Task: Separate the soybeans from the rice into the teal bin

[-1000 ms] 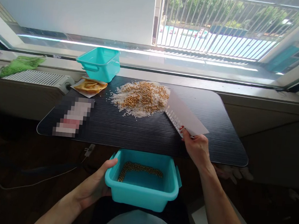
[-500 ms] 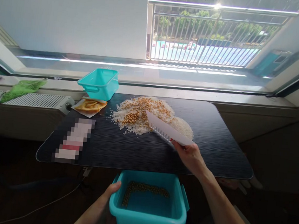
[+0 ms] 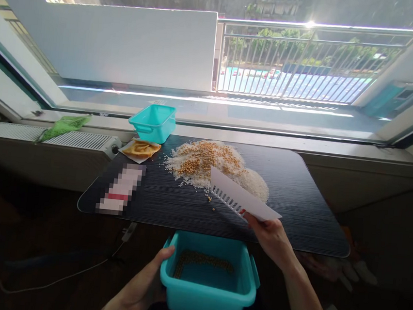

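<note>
My right hand [image 3: 269, 236] grips the near end of a white sheet or board with a row of slots along one edge [image 3: 241, 195]. Its far corner is at the near side of a spread heap of white rice-like grains [image 3: 258, 183] mixed with yellow soybean-like beans [image 3: 207, 150]. A few loose beans [image 3: 209, 199] lie on the dark table beside the slotted edge. Below the table edge, my left hand [image 3: 149, 276] holds a teal plastic bin [image 3: 211, 292] by its left side, thumb over the rim. Beans [image 3: 205, 259] lie along the bin's far and left inner sides.
On the black table [image 3: 307, 208] are a folded yellow cloth or flat food on white paper [image 3: 141, 149] and a blurred-out pinkish item [image 3: 121, 188]. A second teal bin [image 3: 154, 123] stands at the back left. A green cloth [image 3: 65, 129] lies on the radiator [image 3: 80, 140].
My right hand has drawn the slotted white sheet back toward the near table edge. A few beans now lie on the table in front of the heap. The camera view has shifted.
</note>
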`<state>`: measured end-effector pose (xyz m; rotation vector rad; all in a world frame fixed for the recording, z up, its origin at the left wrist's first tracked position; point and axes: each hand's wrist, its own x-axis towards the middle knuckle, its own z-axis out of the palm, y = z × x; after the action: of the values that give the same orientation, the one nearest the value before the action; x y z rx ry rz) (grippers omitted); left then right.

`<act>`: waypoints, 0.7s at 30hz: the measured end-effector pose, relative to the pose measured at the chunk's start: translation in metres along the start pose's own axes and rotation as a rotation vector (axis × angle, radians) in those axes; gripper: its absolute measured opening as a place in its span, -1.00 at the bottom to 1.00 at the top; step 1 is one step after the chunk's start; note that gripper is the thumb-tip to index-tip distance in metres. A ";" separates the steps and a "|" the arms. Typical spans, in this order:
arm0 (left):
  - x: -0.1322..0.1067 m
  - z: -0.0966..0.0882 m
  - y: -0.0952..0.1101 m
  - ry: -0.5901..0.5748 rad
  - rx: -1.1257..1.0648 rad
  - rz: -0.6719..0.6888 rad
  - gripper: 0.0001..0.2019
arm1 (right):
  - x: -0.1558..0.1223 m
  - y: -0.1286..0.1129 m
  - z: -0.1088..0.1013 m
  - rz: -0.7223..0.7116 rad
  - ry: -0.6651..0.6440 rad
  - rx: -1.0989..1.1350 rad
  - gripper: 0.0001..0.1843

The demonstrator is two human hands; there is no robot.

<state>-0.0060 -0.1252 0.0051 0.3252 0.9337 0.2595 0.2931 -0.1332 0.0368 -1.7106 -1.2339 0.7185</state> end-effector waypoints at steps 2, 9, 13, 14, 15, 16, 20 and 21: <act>-0.001 0.001 0.000 0.005 0.006 0.011 -0.24 | -0.003 0.001 -0.003 -0.018 -0.032 0.017 -0.63; -0.001 0.005 -0.002 0.001 0.001 0.010 -0.18 | -0.019 0.013 -0.024 -0.055 -0.122 -0.042 -0.66; -0.004 0.010 -0.004 0.008 -0.001 0.014 -0.22 | -0.026 0.012 -0.033 -0.061 -0.184 -0.011 -0.71; -0.004 0.011 -0.004 0.007 -0.002 0.014 -0.22 | -0.025 0.012 -0.033 -0.060 -0.176 -0.001 -0.71; -0.005 0.012 -0.004 0.007 -0.003 0.013 -0.22 | -0.022 0.012 -0.033 -0.054 -0.155 0.005 -0.70; -0.005 0.013 -0.003 0.007 -0.004 0.012 -0.22 | -0.019 0.012 -0.032 -0.048 -0.127 0.008 -0.68; -0.005 0.014 -0.002 0.035 -0.009 0.010 -0.23 | -0.008 0.013 -0.028 -0.059 -0.140 0.014 -0.67; -0.005 0.015 -0.002 0.043 -0.011 0.007 -0.23 | -0.007 0.012 -0.027 -0.062 -0.186 0.022 -0.69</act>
<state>0.0033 -0.1315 0.0161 0.3138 0.9729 0.2793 0.3186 -0.1503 0.0374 -1.6080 -1.3947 0.8662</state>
